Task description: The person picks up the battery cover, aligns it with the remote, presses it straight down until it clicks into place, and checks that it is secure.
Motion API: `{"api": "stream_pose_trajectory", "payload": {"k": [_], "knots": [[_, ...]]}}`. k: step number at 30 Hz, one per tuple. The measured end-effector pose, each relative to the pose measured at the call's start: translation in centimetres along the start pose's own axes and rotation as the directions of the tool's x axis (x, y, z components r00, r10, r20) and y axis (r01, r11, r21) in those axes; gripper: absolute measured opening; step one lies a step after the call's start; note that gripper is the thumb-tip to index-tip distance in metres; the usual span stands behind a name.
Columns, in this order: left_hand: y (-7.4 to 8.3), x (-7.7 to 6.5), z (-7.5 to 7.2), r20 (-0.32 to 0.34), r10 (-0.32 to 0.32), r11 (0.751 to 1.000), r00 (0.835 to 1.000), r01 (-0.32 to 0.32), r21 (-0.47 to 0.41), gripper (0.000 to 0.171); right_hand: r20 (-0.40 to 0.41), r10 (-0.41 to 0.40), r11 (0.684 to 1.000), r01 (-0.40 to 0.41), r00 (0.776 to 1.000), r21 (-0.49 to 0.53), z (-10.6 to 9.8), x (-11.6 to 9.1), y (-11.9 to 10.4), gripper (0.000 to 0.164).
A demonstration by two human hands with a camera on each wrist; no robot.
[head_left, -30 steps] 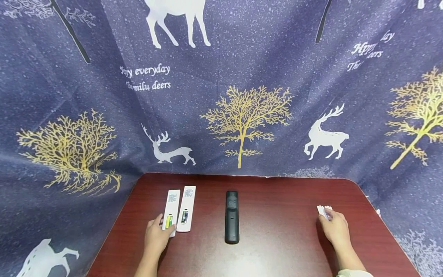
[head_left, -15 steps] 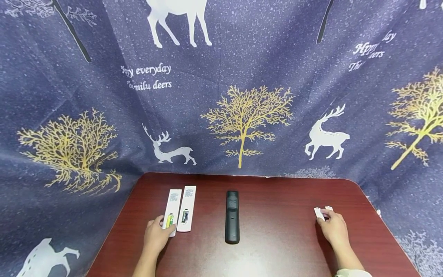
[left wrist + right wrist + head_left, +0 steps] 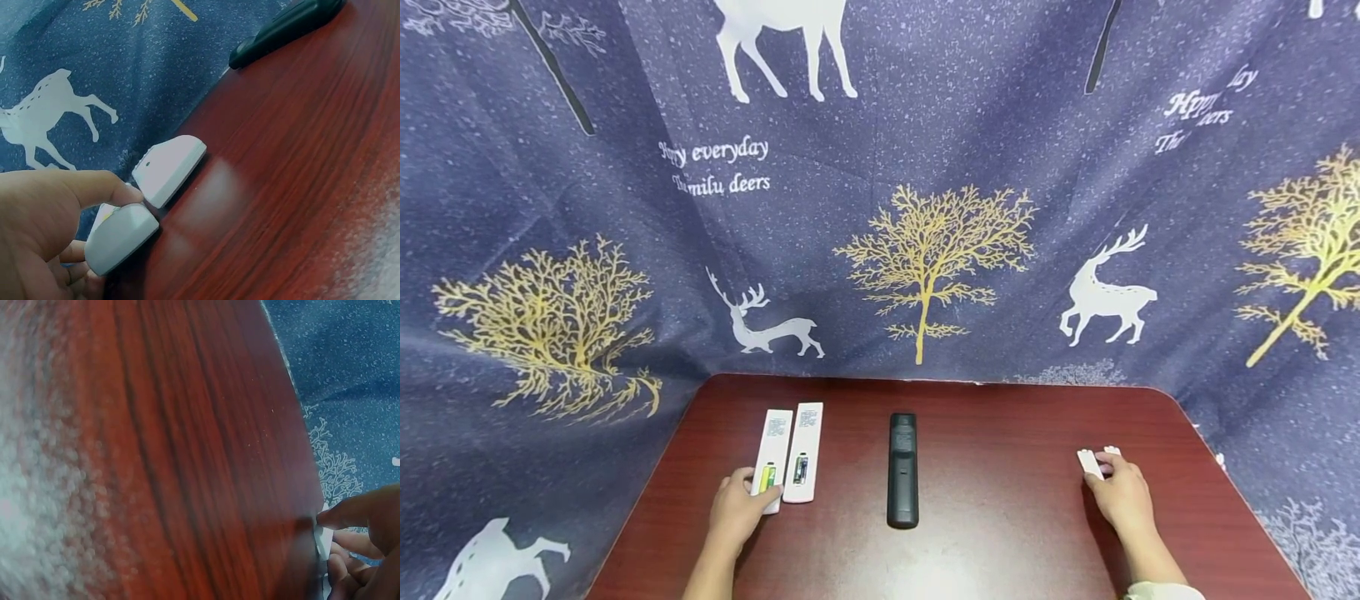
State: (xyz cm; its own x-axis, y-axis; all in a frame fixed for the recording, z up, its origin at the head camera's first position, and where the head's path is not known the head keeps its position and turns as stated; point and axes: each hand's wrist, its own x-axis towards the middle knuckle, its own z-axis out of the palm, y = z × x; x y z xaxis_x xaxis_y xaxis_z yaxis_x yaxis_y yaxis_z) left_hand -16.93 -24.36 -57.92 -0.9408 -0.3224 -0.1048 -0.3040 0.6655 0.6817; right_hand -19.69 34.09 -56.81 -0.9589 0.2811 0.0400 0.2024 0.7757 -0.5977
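My left hand (image 3: 735,508) grips the lower end of a white remote control (image 3: 777,437), thumb on its right side and fingers on its left. Its back faces up, the battery compartment open with a yellow-green battery (image 3: 767,477) inside. Close on its right lies a second white remote (image 3: 806,429), with a dark battery (image 3: 801,468) in its open compartment. On the table's right side my right hand (image 3: 1124,498) pinches a small white cover-like piece (image 3: 1088,463) between thumb and index finger. Another such white piece (image 3: 1112,451) lies just right of it, partly hidden by the fingers.
A black remote (image 3: 903,471) lies face down on the middle of the red-brown wooden table (image 3: 1000,467). A blue cloth (image 3: 880,275) printed with deer and trees hangs behind the table's far edge and along its sides.
My right hand has shifted slightly left with one white piece, widening the gap to the other piece. The left hand and the remotes have stayed in place.
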Motion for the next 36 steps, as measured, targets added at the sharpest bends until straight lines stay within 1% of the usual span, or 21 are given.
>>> {"api": "stream_pose_trajectory", "payload": {"k": [6, 12, 17, 25, 29, 32, 36], "knots": [[-0.15, 0.08, 0.0, 0.016, -0.025, 0.998, 1.0, 0.025, -0.054, 0.068, 0.004, 0.001, 0.999, -0.001, 1.0, -0.034, 0.13, 0.24, -0.02, 0.048], [-0.19, 0.03, 0.0, 0.016, -0.044, 0.996, 0.999, 0.045, -0.074, 0.068, -0.02, -0.01, 1.0, 0.01, 1.0, -0.029, 0.26, 0.17, -0.1, 0.043], [-0.08, -0.02, -0.17, 0.034, -0.062, 0.992, 0.998, 0.065, -0.108, 0.066, -0.005, -0.008, 0.999, 0.008, 1.0, -0.033, 0.39, 0.16, -0.02, 0.039], [0.14, 0.1, -0.41, 0.067, -0.052, 0.976, 0.996, 0.065, -0.209, 0.057, 0.024, -0.009, 1.0, 0.01, 1.0, -0.025, 0.36, 0.17, -0.41, 0.036], [0.16, 0.17, -0.43, 0.076, -0.058, 0.973, 0.995, 0.074, -0.218, 0.056, 0.028, -0.016, 0.999, 0.017, 0.999, -0.028, 0.38, 0.11, -0.52, 0.035], [0.26, 0.14, -0.55, 0.077, -0.05, 0.973, 0.996, 0.066, -0.222, 0.054, 0.028, -0.013, 1.0, 0.014, 1.0, -0.026, 0.43, 0.08, -0.54, 0.035], [0.39, 0.08, -0.77, 0.081, -0.055, 0.976, 0.995, 0.071, -0.208, 0.055, 0.03, -0.008, 1.0, 0.009, 1.0, -0.016, 0.48, 0.05, -0.54, 0.034]]}}
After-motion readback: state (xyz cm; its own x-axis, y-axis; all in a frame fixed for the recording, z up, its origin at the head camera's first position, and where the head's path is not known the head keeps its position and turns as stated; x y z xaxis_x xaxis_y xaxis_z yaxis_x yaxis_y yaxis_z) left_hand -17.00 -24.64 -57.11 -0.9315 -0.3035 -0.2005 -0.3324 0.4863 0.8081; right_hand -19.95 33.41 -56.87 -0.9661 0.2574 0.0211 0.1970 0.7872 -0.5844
